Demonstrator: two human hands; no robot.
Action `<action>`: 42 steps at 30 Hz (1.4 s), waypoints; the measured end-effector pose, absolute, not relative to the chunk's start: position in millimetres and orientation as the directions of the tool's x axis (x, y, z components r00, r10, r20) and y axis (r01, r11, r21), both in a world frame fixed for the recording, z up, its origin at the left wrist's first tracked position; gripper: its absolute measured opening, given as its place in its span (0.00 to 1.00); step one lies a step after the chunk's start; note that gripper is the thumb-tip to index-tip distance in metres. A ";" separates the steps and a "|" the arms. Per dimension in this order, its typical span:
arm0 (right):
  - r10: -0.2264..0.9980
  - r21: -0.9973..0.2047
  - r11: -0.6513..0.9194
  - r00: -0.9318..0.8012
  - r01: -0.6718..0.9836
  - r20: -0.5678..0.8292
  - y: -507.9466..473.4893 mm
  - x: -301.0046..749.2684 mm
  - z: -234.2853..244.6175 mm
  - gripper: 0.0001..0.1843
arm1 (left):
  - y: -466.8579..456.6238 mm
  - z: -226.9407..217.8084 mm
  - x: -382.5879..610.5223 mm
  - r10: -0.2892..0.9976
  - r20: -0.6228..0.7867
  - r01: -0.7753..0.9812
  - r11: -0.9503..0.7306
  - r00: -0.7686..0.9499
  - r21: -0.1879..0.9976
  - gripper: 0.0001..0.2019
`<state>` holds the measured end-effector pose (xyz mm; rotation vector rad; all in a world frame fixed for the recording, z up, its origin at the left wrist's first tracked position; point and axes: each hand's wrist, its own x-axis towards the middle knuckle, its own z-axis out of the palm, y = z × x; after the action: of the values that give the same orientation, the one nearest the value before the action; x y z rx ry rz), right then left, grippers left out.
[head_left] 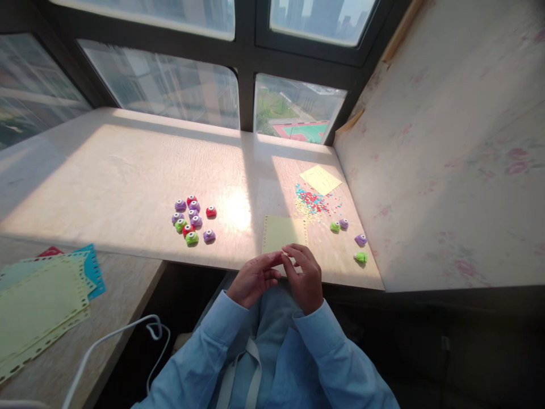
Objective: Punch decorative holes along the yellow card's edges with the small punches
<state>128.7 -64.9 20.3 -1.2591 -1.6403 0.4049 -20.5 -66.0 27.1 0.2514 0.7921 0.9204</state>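
My left hand [258, 276] and my right hand [305, 276] meet at the front edge of the sill, fingertips touching. The right thumb and fingers are pinched together against the left thumb and forefinger. Anything between them is too small to make out. The left hand's other fingers are loosely curled. Just beyond the fingertips lies a pale yellow sheet [284, 230] with holes along its side edges; the hands cover its near part.
Bits of red, blue and yellow paper [312, 200] lie beside a yellow slip [321, 179]. Several small eyed, coloured pieces [192, 238] sit left, others [360, 240] right. Hole-edged sheets [40, 307] and a white cable [114, 330] are at the left. A wall [447, 159] bounds the right.
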 end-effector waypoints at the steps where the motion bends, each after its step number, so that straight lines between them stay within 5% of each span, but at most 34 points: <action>1: 0.861 -0.719 0.424 0.002 0.550 0.509 -63.8 130.8 19.5 0.09 | -66.4 27.9 -21.9 0.779 -0.504 -0.606 0.616 0.373 0.503 0.11; 7: 0.842 -0.662 0.509 -0.155 0.550 0.517 -56.6 139.2 18.7 0.09 | -66.5 33.0 -29.4 0.760 -0.496 -0.582 0.645 0.419 0.496 0.12; 11: 0.868 -0.677 0.469 -0.155 0.568 0.471 -31.6 159.3 17.0 0.09 | -62.0 31.1 -34.4 0.835 -0.485 -0.470 0.549 0.260 0.692 0.16; 14: 0.891 -0.666 0.295 0.054 0.685 0.450 0.3 191.3 16.1 0.11 | -54.5 25.0 -42.5 0.931 -0.363 -0.238 0.358 0.022 0.903 0.17; 18: 0.860 -0.667 0.136 0.246 0.732 0.446 29.8 231.9 18.6 0.17 | -41.2 14.3 -53.8 0.985 -0.142 0.123 0.154 -0.095 0.980 0.18; 21: 0.869 -0.674 0.102 0.264 0.732 0.418 29.4 245.1 20.6 0.18 | -30.9 5.1 -55.2 0.989 0.118 0.382 -0.075 -0.091 0.921 0.15; 25: 0.877 -0.675 0.007 0.319 0.738 0.359 7.9 253.6 22.2 0.18 | -21.5 -7.6 -48.7 0.921 0.365 0.648 -0.362 0.137 0.670 0.17; 32: 0.841 -0.439 -0.014 0.248 0.898 0.481 -38.4 303.5 33.0 0.17 | -17.0 -19.6 -42.5 0.800 0.375 0.690 -0.597 0.469 0.410 0.19; 36: 0.913 -0.331 -0.089 0.210 0.939 0.351 -52.2 326.6 27.8 0.18 | -16.9 -21.0 -43.7 0.798 0.398 0.694 -0.596 0.453 0.403 0.14; 42: 0.961 -0.381 -0.131 0.211 0.915 0.177 -54.4 315.5 12.9 0.17 | -17.0 -24.2 -44.2 0.797 0.445 0.688 -0.589 0.408 0.425 0.14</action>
<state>315.5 -54.4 12.9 -2.0876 -1.7420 0.1542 -44.2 -17.0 -24.2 2.4851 1.3248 0.9327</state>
